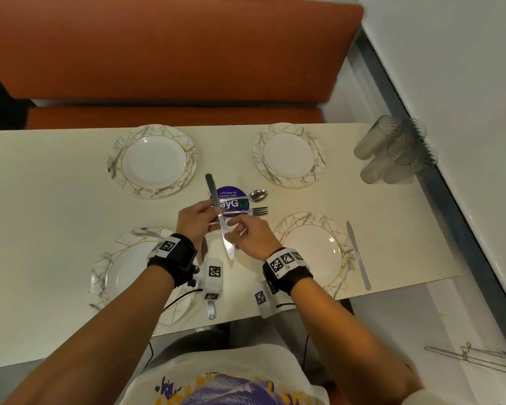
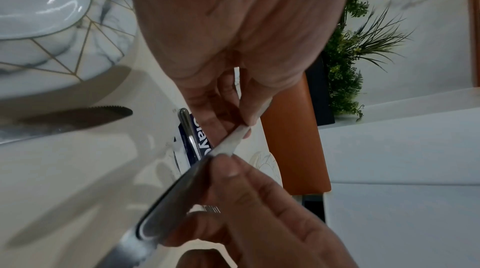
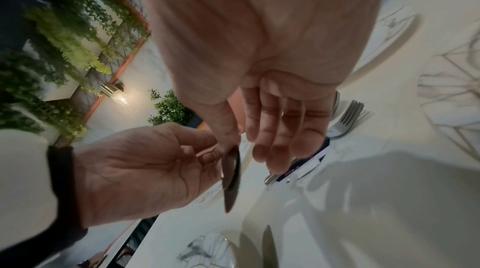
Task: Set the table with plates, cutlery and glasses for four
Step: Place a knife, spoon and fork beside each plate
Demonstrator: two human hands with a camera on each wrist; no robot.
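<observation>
White plates (image 1: pixel 154 162) carry grey marbling and gold lines; bench (image 1: pixel 170 51) orange.

We see four marble-patterned plates (image 1: pixel 155 161) in a two-by-two layout on the surface (image 1: pixel 56 206). One knife (image 1: pixel 358 255) lies right of the near-right plate. Another knife (image 1: pixel 220 217) is held mid-air at centre. Fork (image 1: pixel 250 211) and spoon (image 1: pixel 259 194) lie centre; glasses (image 1: pixel 396 150) clustered far right.

Premises: office pantry/canteen-type dining area. Evidence: orange upholstered booth bench (image 1: pixel 170 54) w/ fixed cream table (image 1: pixel 41 200); round purple sticker (image 1: pixel 232 201) on tabletop reading "let's keep our pantries clean"; wall planters w/ greenery (image 3: pixel 64 32) & wall lamp (image 3: pixel 114 91); marble-pattern plates (image 1: pixel 154 160), clear glasses (image 1: pixel 395 150) grouped at table's end by the wall.
</observation>
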